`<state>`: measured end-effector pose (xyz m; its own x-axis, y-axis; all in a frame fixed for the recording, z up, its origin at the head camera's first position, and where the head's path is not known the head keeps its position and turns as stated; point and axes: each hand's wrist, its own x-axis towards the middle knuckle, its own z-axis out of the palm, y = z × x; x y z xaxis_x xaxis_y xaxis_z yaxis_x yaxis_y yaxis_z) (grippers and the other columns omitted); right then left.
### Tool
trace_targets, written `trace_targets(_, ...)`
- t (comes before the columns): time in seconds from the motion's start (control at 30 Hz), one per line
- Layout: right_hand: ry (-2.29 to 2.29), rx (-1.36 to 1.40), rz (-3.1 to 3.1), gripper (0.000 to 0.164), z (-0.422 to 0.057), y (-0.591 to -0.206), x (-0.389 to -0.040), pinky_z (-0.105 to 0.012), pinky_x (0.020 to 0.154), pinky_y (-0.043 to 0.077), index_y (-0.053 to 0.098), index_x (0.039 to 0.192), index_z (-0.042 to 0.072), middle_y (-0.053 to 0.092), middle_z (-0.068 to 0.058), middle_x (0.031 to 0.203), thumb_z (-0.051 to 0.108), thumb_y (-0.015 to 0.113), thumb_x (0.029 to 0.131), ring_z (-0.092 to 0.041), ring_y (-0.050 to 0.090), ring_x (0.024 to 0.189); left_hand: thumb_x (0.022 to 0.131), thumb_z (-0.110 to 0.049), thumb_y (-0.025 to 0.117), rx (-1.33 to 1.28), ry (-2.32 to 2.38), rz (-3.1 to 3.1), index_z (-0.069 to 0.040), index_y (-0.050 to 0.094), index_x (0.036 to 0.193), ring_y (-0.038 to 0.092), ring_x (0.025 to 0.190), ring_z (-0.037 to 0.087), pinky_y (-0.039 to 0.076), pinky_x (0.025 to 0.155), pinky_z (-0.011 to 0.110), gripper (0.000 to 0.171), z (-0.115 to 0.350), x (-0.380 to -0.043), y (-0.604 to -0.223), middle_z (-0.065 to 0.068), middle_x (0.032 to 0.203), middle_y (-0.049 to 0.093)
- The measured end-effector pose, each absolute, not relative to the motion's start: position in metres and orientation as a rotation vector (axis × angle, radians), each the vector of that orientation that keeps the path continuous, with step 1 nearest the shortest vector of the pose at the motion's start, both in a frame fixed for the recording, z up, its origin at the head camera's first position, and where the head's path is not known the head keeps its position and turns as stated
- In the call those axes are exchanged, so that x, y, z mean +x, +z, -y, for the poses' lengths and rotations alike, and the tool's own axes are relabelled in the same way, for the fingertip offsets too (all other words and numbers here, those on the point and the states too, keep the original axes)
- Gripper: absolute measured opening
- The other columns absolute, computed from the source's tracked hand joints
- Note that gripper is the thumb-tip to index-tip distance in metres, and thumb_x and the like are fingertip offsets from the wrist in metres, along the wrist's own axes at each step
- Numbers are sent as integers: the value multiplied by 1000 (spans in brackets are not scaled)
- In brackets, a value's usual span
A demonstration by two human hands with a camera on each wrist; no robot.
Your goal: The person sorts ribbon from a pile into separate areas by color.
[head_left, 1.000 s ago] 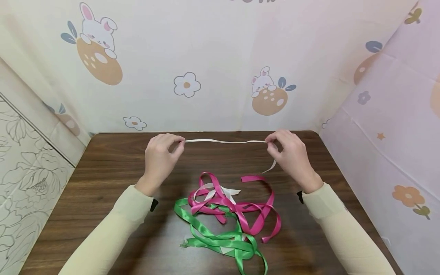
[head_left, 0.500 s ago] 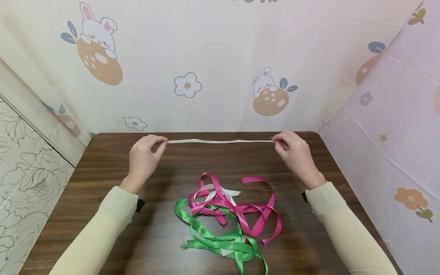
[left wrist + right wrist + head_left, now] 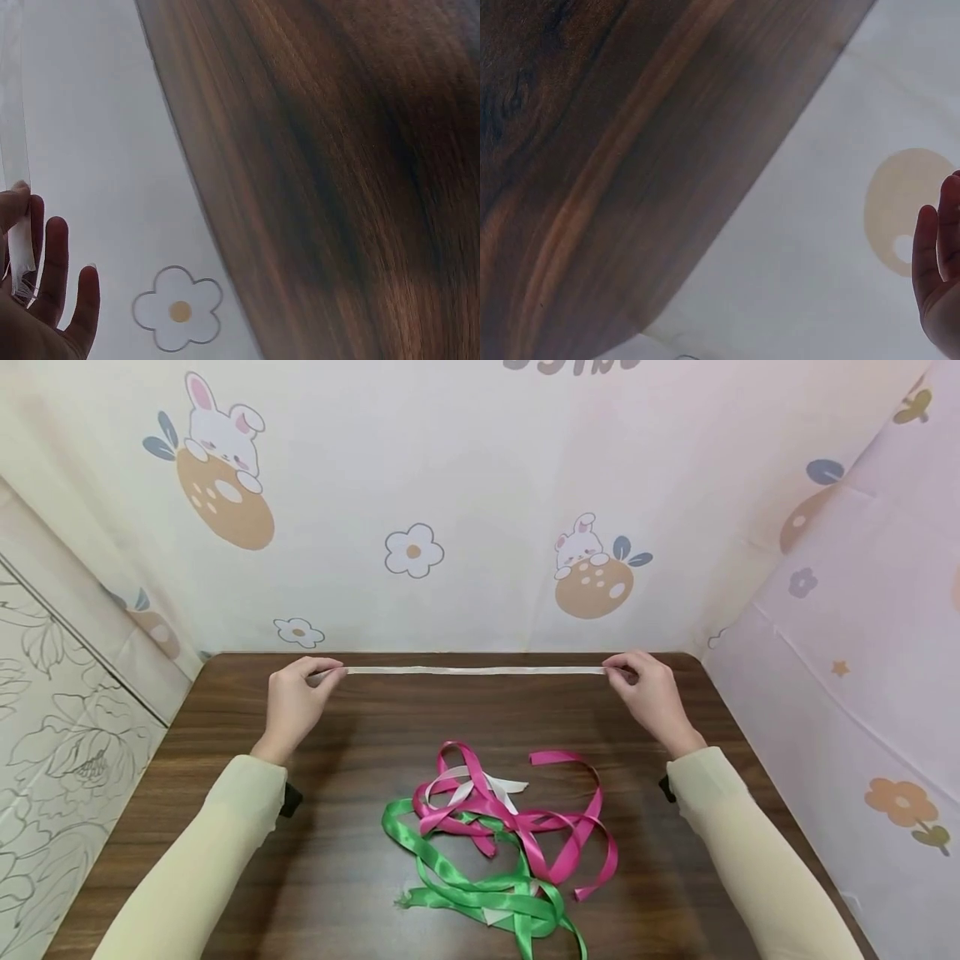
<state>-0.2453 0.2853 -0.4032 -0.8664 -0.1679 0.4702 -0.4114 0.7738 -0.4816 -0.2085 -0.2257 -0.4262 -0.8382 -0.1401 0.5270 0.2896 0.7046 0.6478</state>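
Observation:
A narrow white ribbon (image 3: 472, 671) is stretched nearly straight from hand to hand, over the far part of the table. My left hand (image 3: 300, 697) pinches one end between thumb and index finger; the left wrist view shows that ribbon (image 3: 13, 112) with a frayed tip below the pinch and the other fingers loosely spread. On the other side my right hand (image 3: 651, 693) pinches the ribbon between thumb and forefinger. Only a few fingers of the right hand (image 3: 939, 270) enter the right wrist view, its pinch being out of frame.
Nearer the body, a loose tangle lies on the brown wooden table (image 3: 330, 877): a magenta ribbon (image 3: 570, 852), a green ribbon (image 3: 450, 877) and a white ribbon (image 3: 506, 785). A patterned cloth (image 3: 480, 468) hangs right behind the table's far edge.
My left hand has moved left and my right hand slightly right, so the white ribbon between them is longer and straighter. Its loose tail below the right hand no longer shows.

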Motion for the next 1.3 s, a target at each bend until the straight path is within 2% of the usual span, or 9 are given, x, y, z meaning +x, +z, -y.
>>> trace_targets(0.17, 842, 329, 2662, 16, -291, -415, -260, -24, 80, 49, 76, 107, 4, 72, -15, 103, 14, 66, 101, -25, 64, 91, 91, -23, 80, -16, -1088, 2404, -6, 81, 101, 70, 80, 19, 39, 70, 4, 19, 232, -221, -434, 13, 99, 81)
trace_targets(0.27, 868, 277, 2720, 21, -294, -421, -270, -41, 85, 51, 75, 111, 2, 71, -19, 108, 17, 63, 103, -31, 65, 96, 93, -27, 78, 43, -1094, 2462, -8, 81, 103, 66, 80, 10, 40, 70, 8, 22, 234, -229, -439, 13, 101, 81)
trace_targets(0.37, 891, 251, 2750, 23, -294, -426, -281, -50, 90, 52, 74, 114, 0, 70, -22, 113, 17, 61, 104, -36, 65, 103, 96, -29, 75, 76, -1107, 2522, -8, 81, 106, 65, 75, 17, 45, 71, 18, 24, 235, -237, -443, 16, 106, 80)
trace_targets(0.5, 923, 228, 2770, 24, -293, -431, -294, -52, 94, 52, 73, 115, -1, 70, -24, 118, 17, 60, 104, -38, 65, 108, 98, -30, 73, 125, -1149, 2579, -7, 79, 110, 70, 88, 35, 53, 80, 39, 27, 235, -249, -450, 18, 111, 78)
trace_targets(0.63, 939, 199, 2809, 24, -291, -435, -304, -51, 93, 52, 73, 114, -1, 71, -25, 117, 16, 60, 104, -37, 65, 107, 98, -31, 72, 180, -1169, 2616, -6, 79, 109, 70, 105, 38, 54, 92, 49, 28, 234, -259, -456, 18, 112, 78)
trace_targets(0.87, 854, 127, 2921, 23, -292, -447, -313, -51, 89, 51, 73, 113, 2, 72, -21, 114, 18, 60, 103, -35, 65, 101, 99, -31, 69, 222, -1130, 2711, -8, 78, 111, 69, 85, 33, 49, 68, 35, 28, 231, -267, -466, 19, 101, 78)
trace_targets(1.0, 834, 66, 2983, 23, -295, -454, -315, -52, 86, 50, 72, 114, 4, 73, -20, 114, 20, 59, 103, -35, 65, 100, 98, -30, 70, 262, -1102, 2731, -8, 78, 110, 66, 83, 30, 44, 65, 31, 27, 229, -268, -473, 17, 97, 77)
trace_targets(1.17, 817, 6, 3046, 24, -299, -463, -317, -57, 90, 48, 71, 114, 6, 71, -20, 117, 23, 58, 103, -37, 63, 103, 98, -31, 70, 314, -1076, 2745, -7, 78, 109, 69, 95, 36, 52, 80, 45, 27, 227, -271, -481, 17, 105, 77)
trace_targets(1.3, 799, -7, 3072, 23, -299, -470, -320, -58, 92, 48, 71, 115, 7, 71, -19, 115, 22, 59, 103, -37, 63, 104, 98, -30, 71, 363, -1047, 2765, -7, 78, 108, 68, 105, 38, 45, 99, 54, 26, 227, -272, -486, 16, 109, 78)
